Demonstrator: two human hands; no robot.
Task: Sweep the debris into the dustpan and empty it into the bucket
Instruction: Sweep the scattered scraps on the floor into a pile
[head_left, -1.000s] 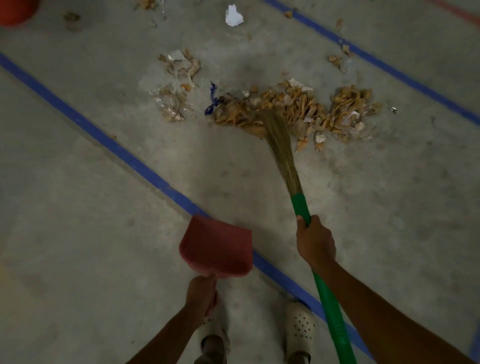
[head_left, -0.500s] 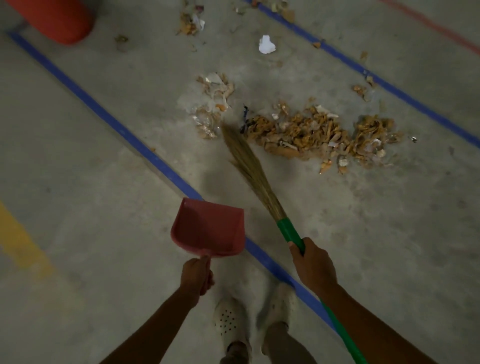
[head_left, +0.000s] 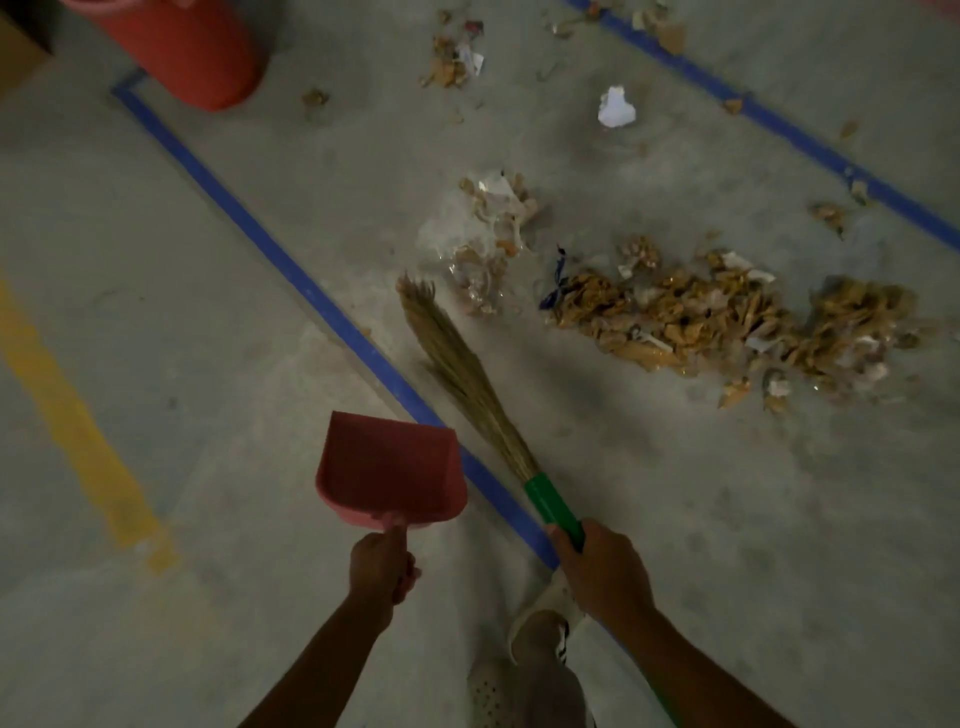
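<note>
Dim, flat light — soft shadow beside the broom (head_left: 462, 374), slight blur throughout, wide-angle bending at the edges.

I get only part of the round red plastic bucket (head_left: 197, 57); the top edge cuts it. The right hand (head_left: 605, 569) hides a stretch of the green broom handle (head_left: 550, 501); the straw bristles (head_left: 452, 358) look blurred.

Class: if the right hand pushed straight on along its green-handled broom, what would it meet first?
Probably nothing: bare concrete, passing between the red plastic bucket and a small brown scrap; depth unclear.
</note>
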